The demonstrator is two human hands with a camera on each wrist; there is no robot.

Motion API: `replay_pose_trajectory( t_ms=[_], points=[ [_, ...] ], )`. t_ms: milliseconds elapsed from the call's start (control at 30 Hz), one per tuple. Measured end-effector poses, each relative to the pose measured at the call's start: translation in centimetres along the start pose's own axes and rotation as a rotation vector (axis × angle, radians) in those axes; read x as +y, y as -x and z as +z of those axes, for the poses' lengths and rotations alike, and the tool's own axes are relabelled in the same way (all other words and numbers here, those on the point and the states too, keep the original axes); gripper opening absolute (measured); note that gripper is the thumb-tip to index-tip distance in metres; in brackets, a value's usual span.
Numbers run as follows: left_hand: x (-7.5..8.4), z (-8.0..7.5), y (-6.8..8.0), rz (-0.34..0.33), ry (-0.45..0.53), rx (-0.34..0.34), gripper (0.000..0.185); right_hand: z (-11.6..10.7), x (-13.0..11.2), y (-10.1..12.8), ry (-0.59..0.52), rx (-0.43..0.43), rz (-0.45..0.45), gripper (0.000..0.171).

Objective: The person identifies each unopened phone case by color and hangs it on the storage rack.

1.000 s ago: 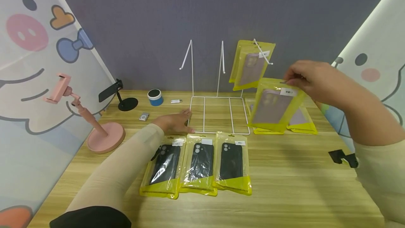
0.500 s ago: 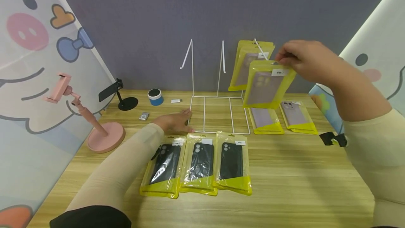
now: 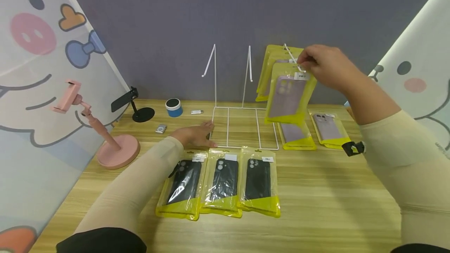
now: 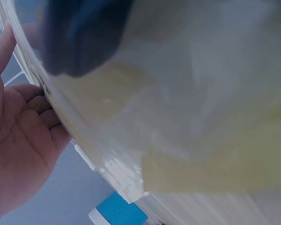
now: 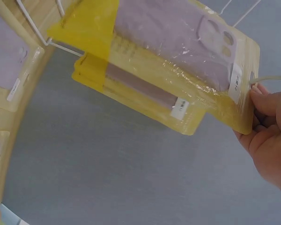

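My right hand (image 3: pixel 325 65) pinches the top corner of a yellow-edged pouch (image 5: pixel 178 51) holding a lilac phone case. The white wire hook (image 5: pixel 271 78) pokes through the pouch's hang hole in the right wrist view. Behind it, more lilac-case pouches (image 3: pixel 268 73) hang on the same hook. My left hand (image 3: pixel 197 135) rests at the left side of the white wire rack's base (image 3: pixel 242 147), thumb spread from the fingers. In the left wrist view a blurred pouch (image 4: pixel 201 117) covers much of the scene beside the left hand (image 4: pixel 23 136).
Three pouches with black phone cases, one the middle pouch (image 3: pixel 224 182), lie before the rack. Two lilac-case pouches (image 3: pixel 328 128) lie to its right. The rack's other hooks (image 3: pixel 209 61) are bare. A pink phone stand (image 3: pixel 117 151), black stand (image 3: pixel 143 114) and blue-white jar (image 3: pixel 174 107) stand left.
My right hand has raised the lilac-case pouch from near the table and moved it left, onto the tip of the right hook. The left hand has stayed at the rack base.
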State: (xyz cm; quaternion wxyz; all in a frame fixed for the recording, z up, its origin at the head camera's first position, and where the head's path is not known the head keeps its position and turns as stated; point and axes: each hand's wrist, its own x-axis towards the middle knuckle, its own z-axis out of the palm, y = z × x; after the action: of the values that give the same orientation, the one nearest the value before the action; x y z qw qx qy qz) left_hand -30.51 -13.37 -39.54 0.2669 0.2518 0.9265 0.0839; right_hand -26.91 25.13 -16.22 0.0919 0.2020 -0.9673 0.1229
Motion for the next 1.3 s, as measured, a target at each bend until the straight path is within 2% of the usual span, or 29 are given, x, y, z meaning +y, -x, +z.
replay_pose_trajectory(
  t_ms=[300,500,700,867,967,1100,1300],
  points=[
    [0.3,0.1,0.0,-0.009,-0.007,-0.006,0.104,0.6,1.1,-2.9,-0.033,-0.003,0.032,0.029],
    [0.6,0.0,-0.2,0.002,-0.013,-0.012,0.103,0.8,1.9,-3.9,-0.055,0.005,0.057,0.030],
    [0.7,0.0,-0.3,0.011,-0.022,-0.008,0.103,0.7,3.1,-2.8,-0.114,0.038,0.119,0.038],
    [0.6,-0.1,-0.1,0.007,-0.011,-0.003,0.102,0.6,5.2,-1.0,-0.176,0.143,0.201,0.048],
    [0.6,-0.2,0.0,0.005,-0.005,-0.003,0.102,1.1,7.0,0.3,-0.187,0.169,0.226,0.051],
    [0.5,-0.3,0.1,0.001,0.001,-0.004,0.102,3.2,10.4,2.3,-0.174,0.097,0.248,0.056],
    [0.3,-0.3,0.1,0.000,0.004,-0.007,0.102,8.6,15.5,5.6,-0.145,-0.092,0.283,0.063]
  ],
)
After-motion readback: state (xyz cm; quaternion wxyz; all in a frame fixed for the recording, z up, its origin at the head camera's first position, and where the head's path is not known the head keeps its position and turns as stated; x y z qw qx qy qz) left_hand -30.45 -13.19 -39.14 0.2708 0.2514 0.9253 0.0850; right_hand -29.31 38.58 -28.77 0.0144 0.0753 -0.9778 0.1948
